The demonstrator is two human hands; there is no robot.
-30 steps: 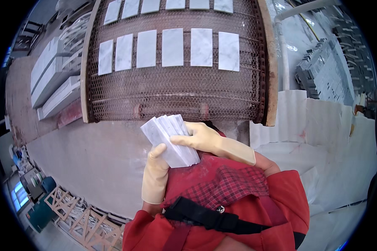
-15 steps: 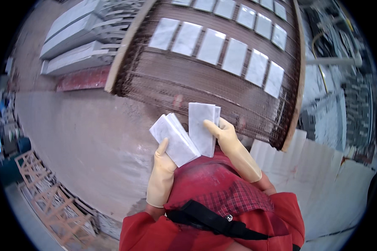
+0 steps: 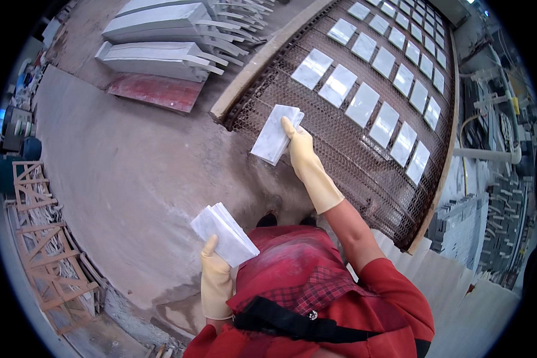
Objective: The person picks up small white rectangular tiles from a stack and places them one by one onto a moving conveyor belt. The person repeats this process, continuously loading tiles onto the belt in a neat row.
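Both hands wear cream rubber gloves. My left hand (image 3: 216,277) grips a small stack of white marble tiles (image 3: 224,234) low in front of my apron, thumb on top. Farther forward, my right hand (image 3: 301,146) is closed on a thinner stack of marble tiles (image 3: 274,136), held near the left front corner of a mesh conveyor belt (image 3: 340,158). On the belt lie several rows of the same pale, glossy rectangular tiles (image 3: 362,104), spaced apart. The front strip of mesh nearest me carries no tiles. The fingers under each stack are hidden.
A wooden rail (image 3: 262,65) borders the belt's left side. Beyond it, long white slabs (image 3: 155,53) are stacked above a red board (image 3: 155,91). Grey stacked pieces (image 3: 501,203) and a pipe (image 3: 489,155) stand right. Wooden crate frames (image 3: 48,256) sit at lower left.
My right hand has reached forward and left with its tiles, away from the left stack. The left hand stays low with its stack. The view has turned, showing more of the belt.
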